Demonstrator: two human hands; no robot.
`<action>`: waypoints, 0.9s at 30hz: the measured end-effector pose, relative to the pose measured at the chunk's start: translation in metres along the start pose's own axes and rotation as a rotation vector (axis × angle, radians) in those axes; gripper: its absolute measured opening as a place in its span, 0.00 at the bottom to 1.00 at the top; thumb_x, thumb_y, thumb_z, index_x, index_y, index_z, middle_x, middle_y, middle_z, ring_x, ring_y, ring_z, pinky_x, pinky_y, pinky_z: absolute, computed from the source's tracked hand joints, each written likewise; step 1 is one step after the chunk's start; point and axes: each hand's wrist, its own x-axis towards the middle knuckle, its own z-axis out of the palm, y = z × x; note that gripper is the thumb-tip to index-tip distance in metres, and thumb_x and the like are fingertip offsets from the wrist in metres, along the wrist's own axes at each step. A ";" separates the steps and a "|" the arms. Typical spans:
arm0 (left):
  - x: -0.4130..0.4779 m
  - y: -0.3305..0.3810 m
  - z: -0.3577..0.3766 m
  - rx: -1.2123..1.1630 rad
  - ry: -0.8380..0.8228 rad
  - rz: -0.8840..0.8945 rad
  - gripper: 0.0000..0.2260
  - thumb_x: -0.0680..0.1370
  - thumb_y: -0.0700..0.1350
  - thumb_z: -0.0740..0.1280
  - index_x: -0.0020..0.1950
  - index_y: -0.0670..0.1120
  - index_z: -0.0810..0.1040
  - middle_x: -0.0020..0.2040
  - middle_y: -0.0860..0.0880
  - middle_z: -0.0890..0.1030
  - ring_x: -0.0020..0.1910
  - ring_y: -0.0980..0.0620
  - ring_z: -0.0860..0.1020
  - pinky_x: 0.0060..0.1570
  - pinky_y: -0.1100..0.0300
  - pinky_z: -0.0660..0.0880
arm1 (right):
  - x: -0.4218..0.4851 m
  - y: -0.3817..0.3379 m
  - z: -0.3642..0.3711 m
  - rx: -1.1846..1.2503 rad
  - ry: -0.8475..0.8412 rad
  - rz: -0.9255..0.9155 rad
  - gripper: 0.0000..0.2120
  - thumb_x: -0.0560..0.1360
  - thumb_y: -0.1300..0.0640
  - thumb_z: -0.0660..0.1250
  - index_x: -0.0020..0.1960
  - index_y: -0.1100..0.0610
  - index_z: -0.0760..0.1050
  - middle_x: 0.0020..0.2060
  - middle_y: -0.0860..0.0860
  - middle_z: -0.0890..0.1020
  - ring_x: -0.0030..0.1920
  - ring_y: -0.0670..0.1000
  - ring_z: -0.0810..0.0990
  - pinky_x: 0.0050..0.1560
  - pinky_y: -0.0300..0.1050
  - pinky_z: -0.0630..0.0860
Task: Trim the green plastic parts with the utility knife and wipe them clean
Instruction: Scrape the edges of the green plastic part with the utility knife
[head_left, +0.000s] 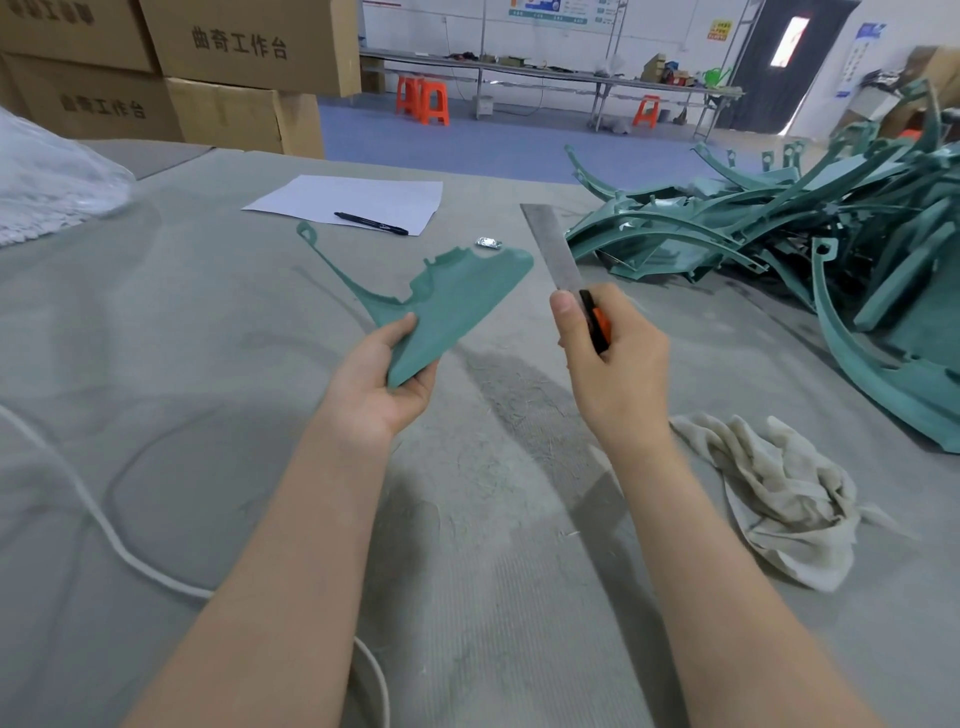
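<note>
**Green part and knife both in hand**

Centre frame: left-hand grip (387, 382) pinches a flat green plastic part (457, 296) above the tabletop (208, 364). The right-hand grip (615, 364) is closed round an orange-black utility knife (598, 325). Rag (779, 493) lower right. Cardboard boxes (239, 44) upper left read "曲奇工作台".

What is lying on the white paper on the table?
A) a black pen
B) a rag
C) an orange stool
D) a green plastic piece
A: a black pen lies across the near edge of the white paper, with nothing else on the sheet.
</note>
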 end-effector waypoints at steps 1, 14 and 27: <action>0.000 0.000 0.001 0.004 -0.004 0.001 0.04 0.78 0.37 0.66 0.45 0.37 0.77 0.37 0.43 0.82 0.36 0.49 0.82 0.42 0.59 0.80 | 0.000 0.000 0.000 0.000 0.002 0.001 0.15 0.79 0.46 0.63 0.37 0.53 0.69 0.30 0.54 0.74 0.32 0.50 0.69 0.35 0.47 0.67; -0.011 -0.002 0.003 -0.017 -0.149 -0.055 0.04 0.76 0.35 0.65 0.42 0.38 0.77 0.45 0.43 0.81 0.45 0.48 0.80 0.25 0.63 0.77 | 0.002 0.003 0.000 -0.023 0.052 0.058 0.16 0.79 0.46 0.62 0.35 0.47 0.64 0.27 0.46 0.67 0.30 0.47 0.65 0.34 0.46 0.63; -0.017 -0.004 0.008 -0.012 -0.210 -0.057 0.06 0.78 0.34 0.63 0.43 0.35 0.78 0.44 0.40 0.82 0.41 0.45 0.82 0.23 0.65 0.76 | 0.002 0.000 -0.001 0.018 0.092 0.061 0.15 0.80 0.46 0.62 0.37 0.50 0.67 0.31 0.56 0.75 0.35 0.56 0.73 0.37 0.49 0.68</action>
